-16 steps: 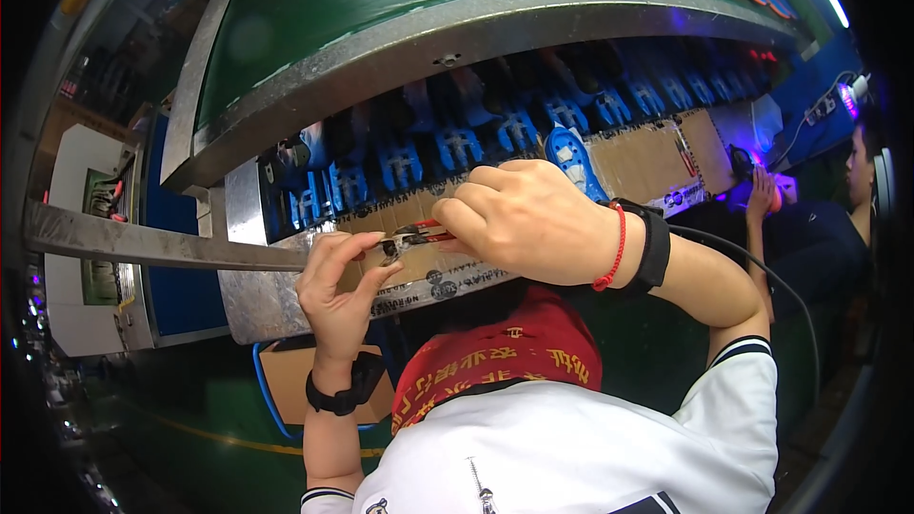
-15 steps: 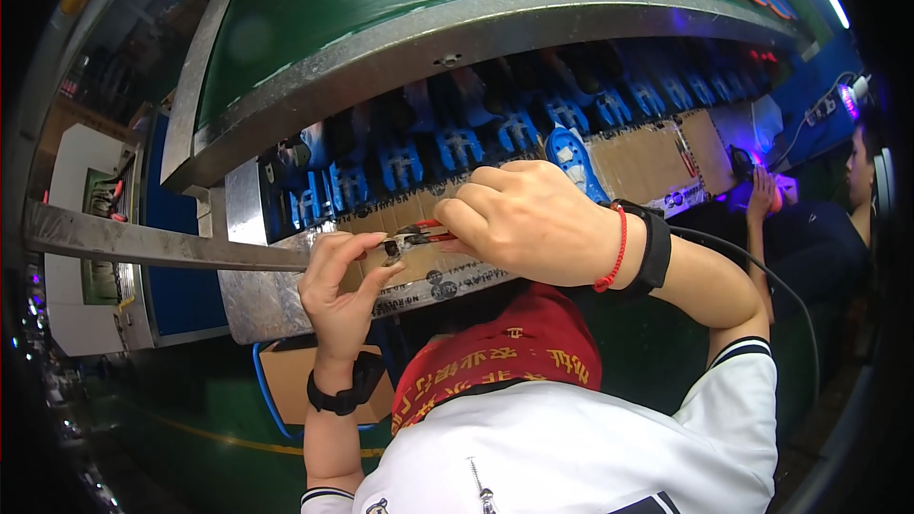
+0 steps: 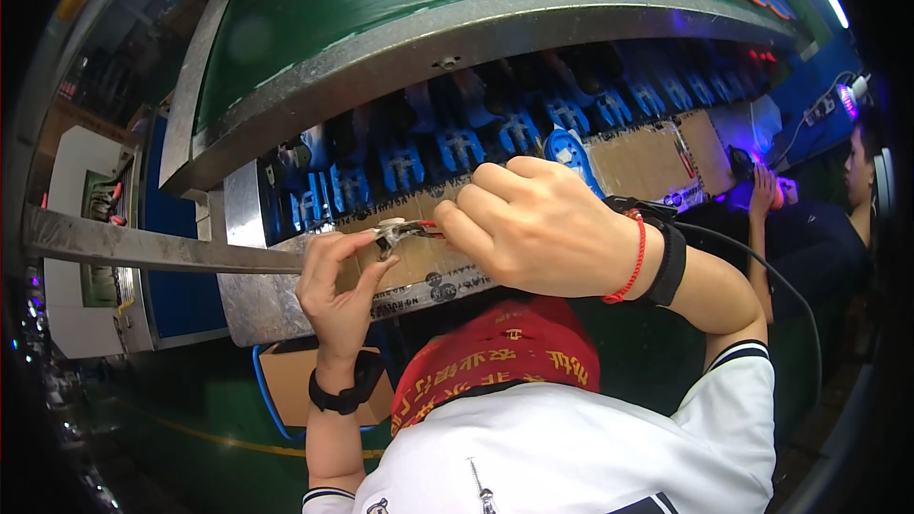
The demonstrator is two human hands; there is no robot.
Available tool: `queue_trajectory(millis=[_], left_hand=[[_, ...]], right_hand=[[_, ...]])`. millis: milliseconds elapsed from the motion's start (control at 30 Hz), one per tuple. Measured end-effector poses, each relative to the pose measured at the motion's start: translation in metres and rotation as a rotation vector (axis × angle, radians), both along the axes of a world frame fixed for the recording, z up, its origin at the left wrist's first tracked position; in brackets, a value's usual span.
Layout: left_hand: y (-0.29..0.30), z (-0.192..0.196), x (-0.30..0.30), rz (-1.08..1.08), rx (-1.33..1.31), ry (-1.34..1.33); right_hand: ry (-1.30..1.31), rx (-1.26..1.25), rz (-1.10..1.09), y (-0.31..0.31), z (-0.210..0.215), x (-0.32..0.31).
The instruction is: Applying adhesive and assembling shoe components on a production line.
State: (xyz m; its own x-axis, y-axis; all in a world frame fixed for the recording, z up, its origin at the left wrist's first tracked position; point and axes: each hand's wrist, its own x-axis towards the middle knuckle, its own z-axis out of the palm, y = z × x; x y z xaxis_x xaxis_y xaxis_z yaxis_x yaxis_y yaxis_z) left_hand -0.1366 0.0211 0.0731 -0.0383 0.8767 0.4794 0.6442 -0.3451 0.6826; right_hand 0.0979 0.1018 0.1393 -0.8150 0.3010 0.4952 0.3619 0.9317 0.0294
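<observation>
In the middle of the frame, our left hand (image 3: 338, 281) pinches a small metal part (image 3: 388, 233) while our right hand (image 3: 533, 228) squeezes the red-handled pliers (image 3: 419, 227) shut on it, so we should hold both steady.

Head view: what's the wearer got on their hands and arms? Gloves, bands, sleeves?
No gloves; both hands bare. Left hand has a black band at the wrist. Right hand has a thin red string bracelet beside a wide black strap, from which a black cable trails. White sleeves have dark-striped cuffs.
</observation>
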Motion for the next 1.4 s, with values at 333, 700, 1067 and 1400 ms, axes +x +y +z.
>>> queue_trajectory(millis=[333,700,1067,1400], left_hand=[[-0.002,0.005,0.004,0.001,0.072,-0.049],[0.000,0.007,0.013,0.085,0.070,0.113],[-0.008,0.001,0.004,0.125,0.157,0.112],[-0.006,0.007,0.010,0.104,0.269,0.211]], right_hand=[[0.070,-0.170,0.013,0.004,0.000,-0.008],[-0.123,-0.003,-0.143,-0.014,0.000,-0.021],[0.095,-0.283,-0.122,-0.006,0.009,-0.001],[0.111,-0.396,-0.136,-0.012,0.003,-0.012]])
